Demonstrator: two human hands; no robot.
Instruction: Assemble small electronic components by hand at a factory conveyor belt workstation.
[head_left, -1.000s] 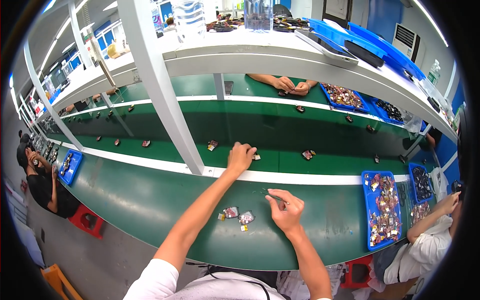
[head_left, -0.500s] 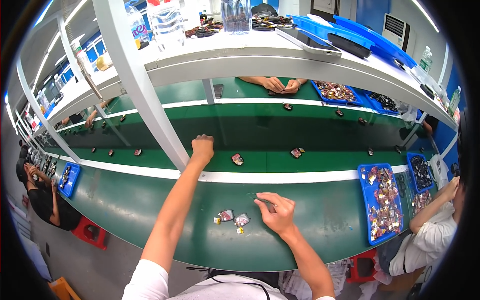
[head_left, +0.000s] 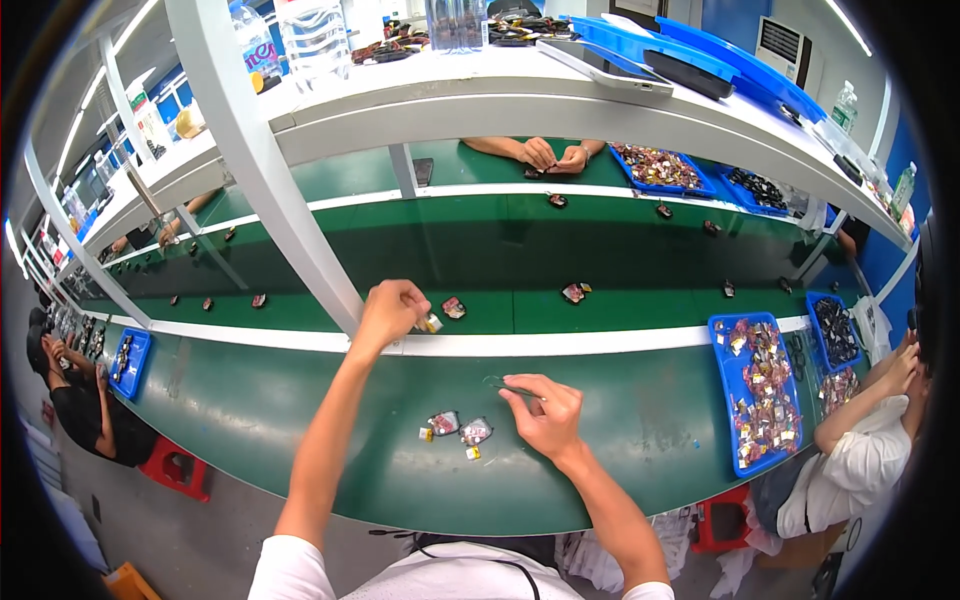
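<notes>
My left hand (head_left: pixel 392 312) is over the white rail at the belt's near edge, its fingers pinched on a small wired part (head_left: pixel 431 323) with a pale yellow tag. Just beyond it lies a similar part with a red and white label (head_left: pixel 453 307) on the green belt. Above the near green table, my right hand (head_left: pixel 548 412) is closed, thumb and forefinger pinching a thin wire-like loop (head_left: pixel 492 381); its exact kind is unclear. Left of that hand, two small wired parts, a left one (head_left: pixel 444 424) and a right one (head_left: pixel 476 431), lie side by side with yellow tags.
A blue tray (head_left: pixel 755 395) heaped with parts stands to the right, beside a smaller blue tray of black pieces (head_left: pixel 835 332). A white post (head_left: pixel 265 160) and overhead shelf (head_left: pixel 500 95) frame the belt (head_left: pixel 480 240). Co-workers sit left, right and across.
My left hand has come back from the belt toward me, and a tagged part now shows at its fingertips. The right hand keeps its pinch. The whole view has shifted slightly.
</notes>
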